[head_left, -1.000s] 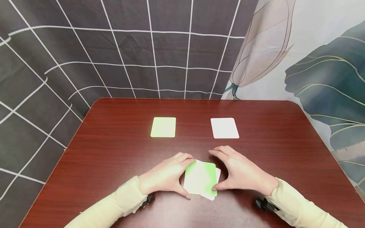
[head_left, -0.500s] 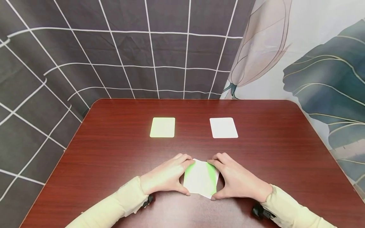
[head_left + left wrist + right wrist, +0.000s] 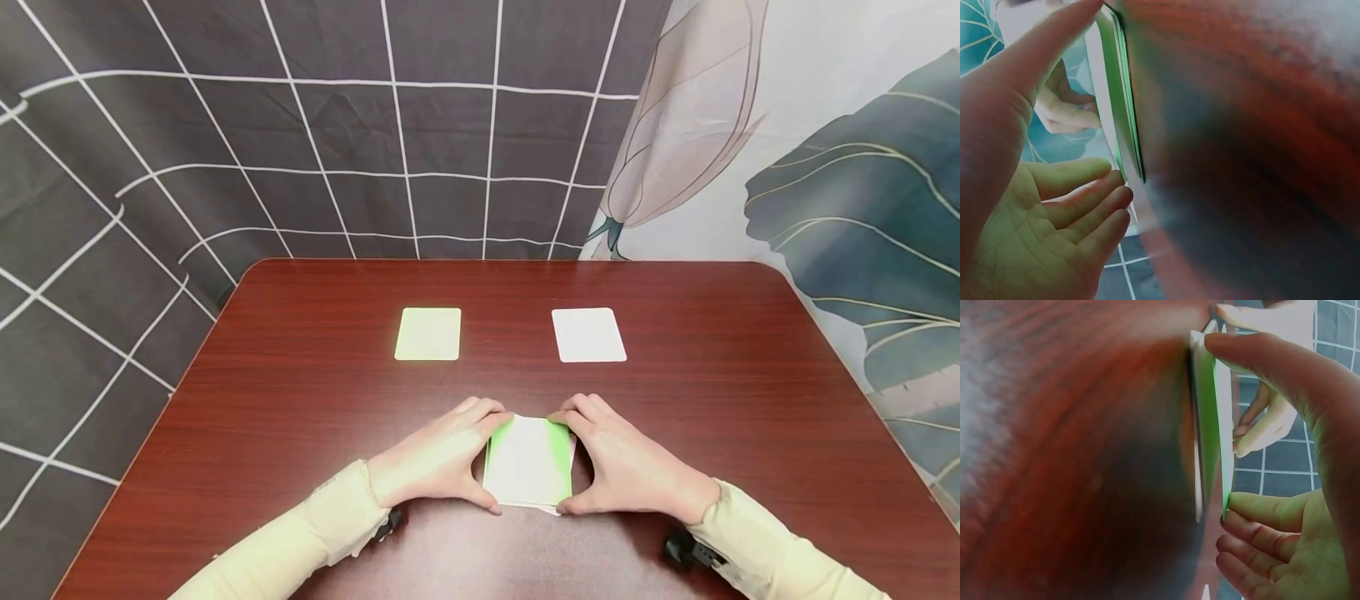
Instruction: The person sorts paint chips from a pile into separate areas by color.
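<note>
A small stack of square cards (image 3: 527, 462), white and bright green, sits near the table's front middle. My left hand (image 3: 442, 462) holds its left side, thumb at the near corner and fingers at the far corner. On the right side my right hand (image 3: 630, 467) grips the stack the same way. Seen edge-on in the left wrist view, the cards (image 3: 1113, 94) show several layers. In the right wrist view the cards (image 3: 1209, 431) fan slightly apart, with the thumb on one corner. Their edges are nearly lined up.
Farther back on the reddish-brown table (image 3: 315, 333) lie a pale yellow-green square card (image 3: 428, 334) on the left and a white square card (image 3: 588, 335) on the right. Behind the table hangs a dark grid-patterned cloth (image 3: 330, 125). A black device (image 3: 678, 550) is strapped at the right wrist.
My right hand has closed in to the left and taken hold of the stack's right side. The skewed cards have come into closer line. The left hand stays almost in place.
</note>
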`<action>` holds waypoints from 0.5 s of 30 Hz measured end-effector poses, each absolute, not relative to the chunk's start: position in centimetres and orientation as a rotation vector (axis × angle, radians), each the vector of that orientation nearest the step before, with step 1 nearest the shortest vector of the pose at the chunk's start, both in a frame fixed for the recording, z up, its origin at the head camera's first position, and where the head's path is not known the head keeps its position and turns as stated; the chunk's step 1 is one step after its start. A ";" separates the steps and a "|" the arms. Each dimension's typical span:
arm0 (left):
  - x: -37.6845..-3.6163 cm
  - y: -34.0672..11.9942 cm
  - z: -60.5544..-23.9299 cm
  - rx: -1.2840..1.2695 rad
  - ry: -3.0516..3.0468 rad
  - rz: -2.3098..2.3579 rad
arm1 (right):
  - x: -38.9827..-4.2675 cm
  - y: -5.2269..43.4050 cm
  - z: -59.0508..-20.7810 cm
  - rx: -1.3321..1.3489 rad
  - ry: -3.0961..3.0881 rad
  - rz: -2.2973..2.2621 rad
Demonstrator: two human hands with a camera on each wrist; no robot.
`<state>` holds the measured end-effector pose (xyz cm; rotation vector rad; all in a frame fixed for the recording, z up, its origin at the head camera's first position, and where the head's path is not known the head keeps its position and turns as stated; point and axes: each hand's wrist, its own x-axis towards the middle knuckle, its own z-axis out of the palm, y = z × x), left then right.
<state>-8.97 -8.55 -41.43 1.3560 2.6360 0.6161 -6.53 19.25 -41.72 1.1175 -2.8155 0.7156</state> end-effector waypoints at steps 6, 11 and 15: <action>-9.3 -8.8 -41.2 1.370 2.669 0.627 | -7.1 19.2 -41.2 1.120 -2.807 0.710; -9.8 -8.9 -41.1 1.363 2.675 0.624 | -7.8 19.0 -41.0 1.130 -2.790 0.706; -10.6 -9.3 -40.9 1.341 2.696 0.622 | -8.9 18.7 -40.8 1.141 -2.788 0.715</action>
